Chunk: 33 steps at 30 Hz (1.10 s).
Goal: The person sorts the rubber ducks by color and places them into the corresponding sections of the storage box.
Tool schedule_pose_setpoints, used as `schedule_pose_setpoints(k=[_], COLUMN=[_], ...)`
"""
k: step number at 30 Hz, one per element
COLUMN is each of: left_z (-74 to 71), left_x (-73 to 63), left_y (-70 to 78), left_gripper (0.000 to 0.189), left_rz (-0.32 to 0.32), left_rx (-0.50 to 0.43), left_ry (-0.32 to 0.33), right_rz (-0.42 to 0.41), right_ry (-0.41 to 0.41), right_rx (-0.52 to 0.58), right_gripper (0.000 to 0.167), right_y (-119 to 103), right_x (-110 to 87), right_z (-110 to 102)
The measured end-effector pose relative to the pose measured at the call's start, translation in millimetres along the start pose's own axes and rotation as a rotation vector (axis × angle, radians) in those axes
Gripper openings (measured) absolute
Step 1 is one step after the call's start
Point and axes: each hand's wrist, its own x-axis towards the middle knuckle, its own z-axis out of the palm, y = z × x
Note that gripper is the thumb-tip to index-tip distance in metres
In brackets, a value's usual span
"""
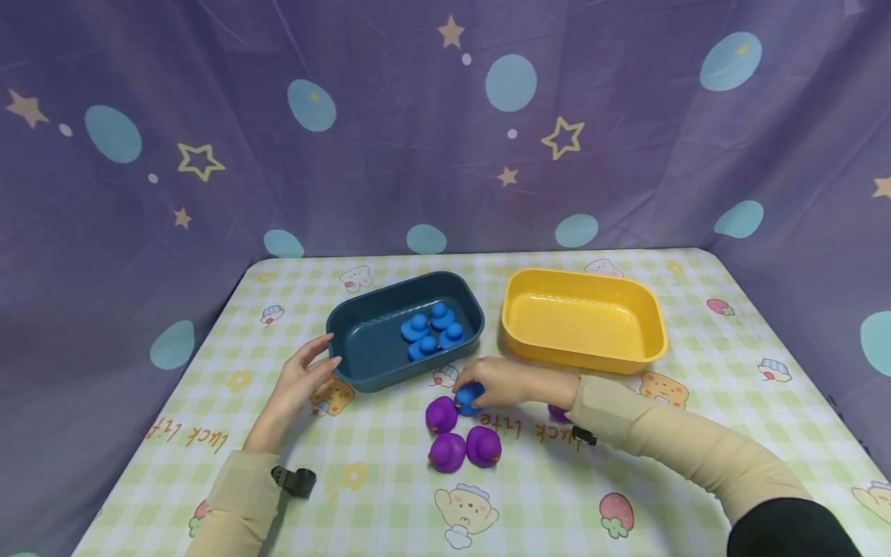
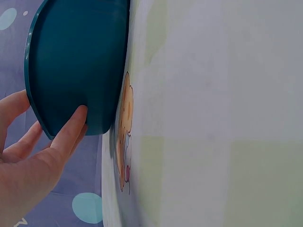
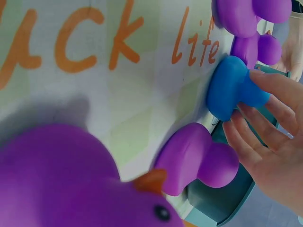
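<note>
Fingers of the right hand (image 1: 496, 379) pinch a blue duck (image 1: 465, 398) on the table (image 1: 543, 495); the left hand (image 1: 299, 381), fingers spread, touches the dark tray (image 1: 369, 340). Lifting straight up should best clear the purple duck (image 1: 442, 415) beside it.

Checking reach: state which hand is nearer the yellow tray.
Right. The right hand is near the front left corner of the yellow tray; the left hand is farther left, at the blue tray.
</note>
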Motion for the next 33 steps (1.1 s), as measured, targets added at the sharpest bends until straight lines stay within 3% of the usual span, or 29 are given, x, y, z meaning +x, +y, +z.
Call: schedule_pose_setpoints(k=[15,22,29,33], left_z=[-0.2,0.5,1.0,2.6], left_x=[4.3,0.6,2.0,-4.7], left_y=[-9.2,-2.2,-4.5,7.4], left_gripper=[0.072,0.071,0.072,0.069], left_rz=[0.014,0.005,0.014,0.007], left_rx=[-0.011,-0.013,-0.026,-0.008], left_ry=[0.021,0.01,0.019,0.002], right_rz=[-0.002,-0.002,-0.011,-0.019], right_ry=[-0.001,0.002,0.048,0.068], right_rx=[0.014,0.034,0.023,0.022], right_gripper=[0.03,0.031,0.032,0.031], right_y=[-2,-3,-5,-7], right_x=[-1.4,-0.4,1.0,2.2], right_z=[-4,-8,-14,-16])
